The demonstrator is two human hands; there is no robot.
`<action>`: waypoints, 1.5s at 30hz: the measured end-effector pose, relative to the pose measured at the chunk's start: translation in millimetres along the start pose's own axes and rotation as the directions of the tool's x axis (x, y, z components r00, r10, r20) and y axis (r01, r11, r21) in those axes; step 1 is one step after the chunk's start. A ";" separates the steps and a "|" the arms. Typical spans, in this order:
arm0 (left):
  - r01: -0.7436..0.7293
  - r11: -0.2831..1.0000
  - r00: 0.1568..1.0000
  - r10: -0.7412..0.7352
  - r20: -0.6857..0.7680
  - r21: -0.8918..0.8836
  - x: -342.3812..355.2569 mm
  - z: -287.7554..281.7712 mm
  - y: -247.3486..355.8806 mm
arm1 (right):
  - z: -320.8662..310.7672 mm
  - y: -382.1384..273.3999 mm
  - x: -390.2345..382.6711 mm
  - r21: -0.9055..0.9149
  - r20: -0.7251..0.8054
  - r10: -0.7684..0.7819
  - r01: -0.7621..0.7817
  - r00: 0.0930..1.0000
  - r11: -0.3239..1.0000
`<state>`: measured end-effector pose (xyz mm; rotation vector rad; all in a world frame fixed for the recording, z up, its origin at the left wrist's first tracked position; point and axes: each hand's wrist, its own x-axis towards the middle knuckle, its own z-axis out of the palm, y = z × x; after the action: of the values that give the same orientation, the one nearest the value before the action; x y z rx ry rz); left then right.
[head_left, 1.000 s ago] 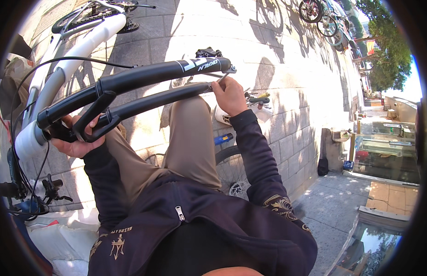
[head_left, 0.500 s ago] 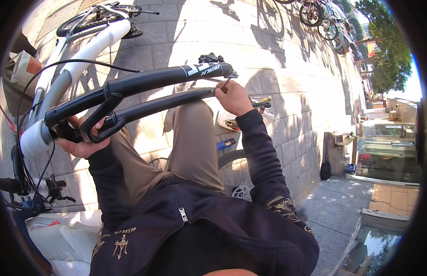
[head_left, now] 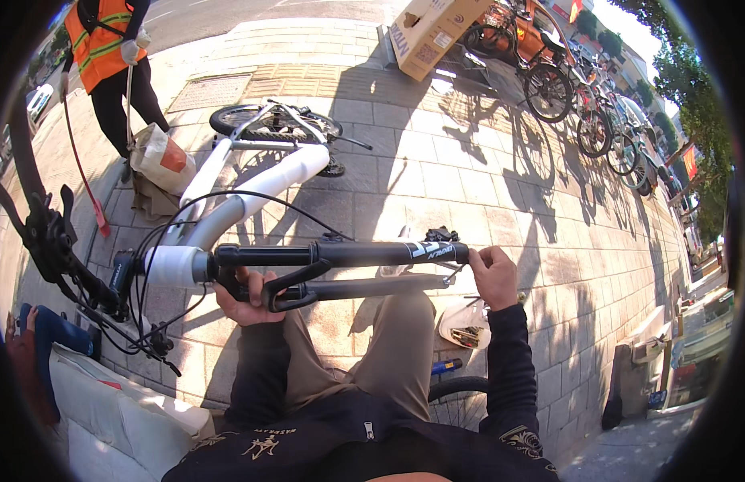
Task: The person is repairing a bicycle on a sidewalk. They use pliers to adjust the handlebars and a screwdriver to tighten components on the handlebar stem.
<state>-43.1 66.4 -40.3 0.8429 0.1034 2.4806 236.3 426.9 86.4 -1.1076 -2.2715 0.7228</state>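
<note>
A black suspension fork (head_left: 360,255) lies crosswise in front of my knees, joined to the head tube (head_left: 165,267) of a bicycle frame wrapped in white padding (head_left: 269,181). My left hand (head_left: 248,299) is closed round the fork by its crown arch. At the fork's far right end, my right hand (head_left: 494,277) pinches beside the leg tips; what lies between its fingertips is too small to make out. A brake caliper (head_left: 442,234) sits near that end. Black cables (head_left: 151,309) loop from the handlebar (head_left: 47,233) to the left.
A white tray of small tools (head_left: 467,333), a blue object (head_left: 446,366) and a wheel (head_left: 457,390) are by my right leg. Someone in an orange vest (head_left: 107,36) stands back left near a white bag (head_left: 159,161). A cardboard box (head_left: 432,36) and parked bicycles (head_left: 549,92) stand farther back.
My view has lifted and turned, bringing the vested person and box into sight. Fork and hands now appear lower and more to the right, the fork nearly level. My left hand keeps its hold.
</note>
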 end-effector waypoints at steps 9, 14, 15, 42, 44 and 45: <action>-0.061 0.993 0.997 0.055 -0.057 -0.099 -6.0 1.5 1.9 | -3.5 4.8 22.5 -0.090 0.147 -0.011 0.025 0.989 0.996; 0.002 0.995 0.992 0.011 0.123 -0.100 10.0 9.0 -7.8 | -15.7 7.6 18.4 -0.130 0.160 -0.007 0.028 0.987 0.991; 0.018 0.991 0.995 -0.004 0.100 -0.133 6.6 7.3 -8.2 | -12.7 15.4 22.2 -0.118 0.179 -0.006 0.028 0.984 0.993; 0.111 0.990 0.992 -0.116 0.049 0.084 2.7 15.3 11.9 | 175.8 239.1 -112.9 -0.001 0.567 0.579 -0.703 0.586 0.711; 0.115 0.989 0.993 -0.118 0.030 0.098 -1.1 5.1 16.9 | 218.8 306.3 -155.4 -0.192 0.469 0.582 -0.566 0.665 0.802; 0.130 0.984 0.991 -0.132 0.010 0.119 -3.2 -0.7 22.8 | 246.7 334.1 -191.8 -0.310 0.384 0.554 -0.462 0.739 0.831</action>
<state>-51.5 45.2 -37.4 0.8771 0.2925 2.3617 364.1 387.5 -351.1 -1.8773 -2.4724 1.0919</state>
